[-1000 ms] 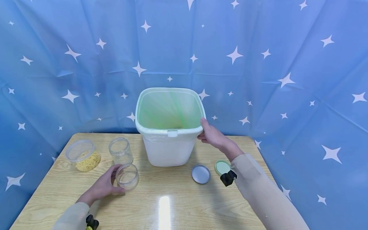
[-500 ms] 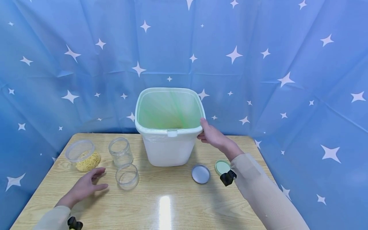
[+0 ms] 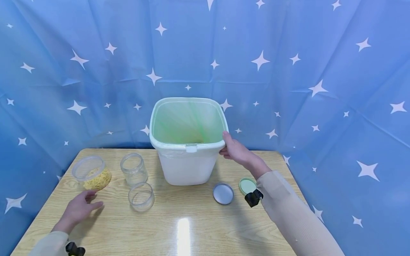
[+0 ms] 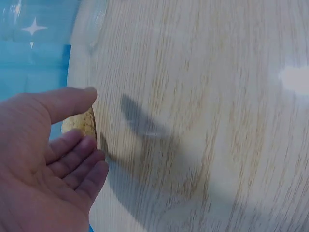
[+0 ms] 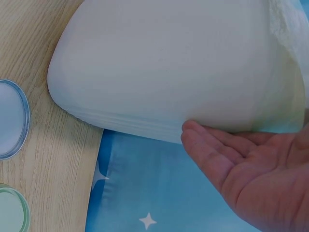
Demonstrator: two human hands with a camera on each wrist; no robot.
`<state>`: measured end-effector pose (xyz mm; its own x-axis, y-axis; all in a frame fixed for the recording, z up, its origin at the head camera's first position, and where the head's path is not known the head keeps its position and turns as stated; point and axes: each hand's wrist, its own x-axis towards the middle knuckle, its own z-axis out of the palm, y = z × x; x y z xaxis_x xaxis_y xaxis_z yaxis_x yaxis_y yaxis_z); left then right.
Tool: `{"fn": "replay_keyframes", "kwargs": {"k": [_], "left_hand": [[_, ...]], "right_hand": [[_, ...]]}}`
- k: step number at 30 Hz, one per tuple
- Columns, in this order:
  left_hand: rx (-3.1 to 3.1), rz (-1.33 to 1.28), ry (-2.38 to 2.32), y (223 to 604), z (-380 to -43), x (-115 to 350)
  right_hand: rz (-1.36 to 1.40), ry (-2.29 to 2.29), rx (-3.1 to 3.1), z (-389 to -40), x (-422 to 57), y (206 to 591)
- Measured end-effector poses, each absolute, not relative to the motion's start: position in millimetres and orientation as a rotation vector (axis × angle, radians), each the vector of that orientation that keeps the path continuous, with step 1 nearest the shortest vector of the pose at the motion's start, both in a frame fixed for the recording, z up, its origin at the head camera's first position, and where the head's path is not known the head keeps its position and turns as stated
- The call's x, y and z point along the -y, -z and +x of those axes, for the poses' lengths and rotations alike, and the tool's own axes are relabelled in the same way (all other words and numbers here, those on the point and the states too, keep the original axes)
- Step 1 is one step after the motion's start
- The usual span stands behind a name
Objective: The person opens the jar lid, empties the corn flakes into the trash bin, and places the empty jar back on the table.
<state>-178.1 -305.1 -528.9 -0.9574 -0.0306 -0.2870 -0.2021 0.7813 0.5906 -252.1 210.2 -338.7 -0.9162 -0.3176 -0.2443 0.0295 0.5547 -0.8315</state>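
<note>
My left hand (image 3: 77, 209) is open just in front of a clear round container (image 3: 97, 179) of small yellow pieces, with nothing in its fingers. In the left wrist view part of those yellow pieces (image 4: 88, 123) shows behind the hand. With thumb over the rim and fingers beneath it, my right hand (image 3: 238, 152) holds the right front corner of a white bin (image 3: 189, 167) with a thin bag liner. The right wrist view has those fingers (image 5: 207, 145) against the bin's side wall. The bin stands upright; its bottom is mostly hidden.
Two clear jars, a taller one (image 3: 137, 175) and a low one (image 3: 141, 203), stand left of the bin. To its right lie a pale lid with a dark rim (image 3: 223, 194) and a green lid (image 3: 247, 186). A blue star curtain (image 3: 288, 42) hangs behind the table.
The left hand has let go of the low clear jar and moved left and toward the container of yellow pieces. The jar stays in place, as do the right hand and the bin.
</note>
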Motion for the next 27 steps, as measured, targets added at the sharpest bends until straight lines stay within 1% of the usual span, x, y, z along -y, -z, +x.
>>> {"fn": "replay_keyframes", "kwargs": {"k": [8,12,15,20,23,27], "left_hand": [[-2.698,-0.381,-0.929,531.1,-184.4,313.7],[-2.616,-0.507,-1.041,533.0,-190.5,314.6],[-2.548,-0.550,-1.173,533.0,-195.6,314.1],[-2.516,-0.496,-1.403,532.7,-202.7,311.1],[-2.566,-0.455,-1.447,532.7,-205.6,309.1],[-2.612,-0.528,-1.412,531.8,-208.0,308.8]], "right_hand": [[-0.217,1.317,-2.428,-252.7,-209.4,338.5],[-0.216,1.324,-2.420,-252.0,-208.4,338.0],[-0.211,1.324,-2.418,-251.8,-208.0,338.2],[-0.204,1.320,-2.419,-252.1,-208.5,338.3],[-0.201,1.326,-2.417,-252.4,-209.3,338.0],[-0.201,1.337,-2.408,-252.7,-208.9,337.5]]}}
